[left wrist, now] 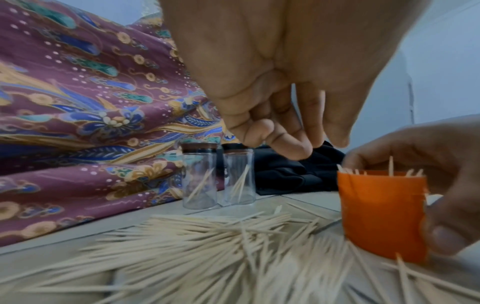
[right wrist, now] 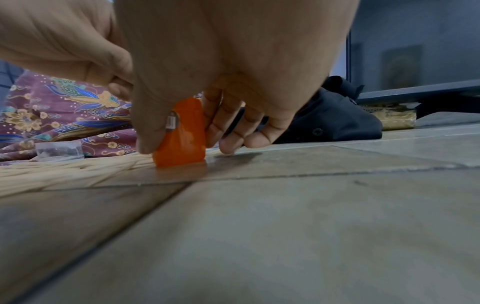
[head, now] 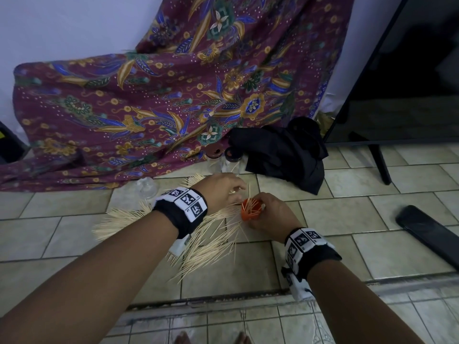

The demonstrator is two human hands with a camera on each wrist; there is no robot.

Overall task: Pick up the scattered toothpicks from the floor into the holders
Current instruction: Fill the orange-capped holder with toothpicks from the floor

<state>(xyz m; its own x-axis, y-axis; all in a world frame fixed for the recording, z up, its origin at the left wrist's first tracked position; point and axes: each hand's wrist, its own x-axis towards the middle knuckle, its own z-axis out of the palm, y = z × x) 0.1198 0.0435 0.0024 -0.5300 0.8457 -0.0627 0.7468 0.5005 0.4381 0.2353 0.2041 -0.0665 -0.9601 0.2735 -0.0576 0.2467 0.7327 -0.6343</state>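
Observation:
A big spread of pale wooden toothpicks [head: 206, 239] [left wrist: 207, 242] [right wrist: 64, 170] lies on the tiled floor. An orange holder [head: 250, 211] [left wrist: 381, 216] [right wrist: 185, 142] stands at the spread's right edge with several toothpicks in it. My right hand [head: 263, 212] [right wrist: 187, 131] grips it, thumb on one side and fingers on the other. My left hand [head: 231, 189] [left wrist: 311, 142] hovers just left of and above the holder's mouth, fingers loosely curled with nothing seen between them. Two clear glass jars [head: 214, 160] [left wrist: 199, 176] [left wrist: 239, 176] stand behind, each holding a few toothpicks.
A purple patterned cloth [head: 149, 108] drapes along the wall and floor behind. A black cloth [head: 285, 152] lies right of the jars. A clear glass piece [head: 147, 188] sits left of the pile. A dark flat object [head: 427, 232] and a black stand leg [head: 380, 160] are on the right.

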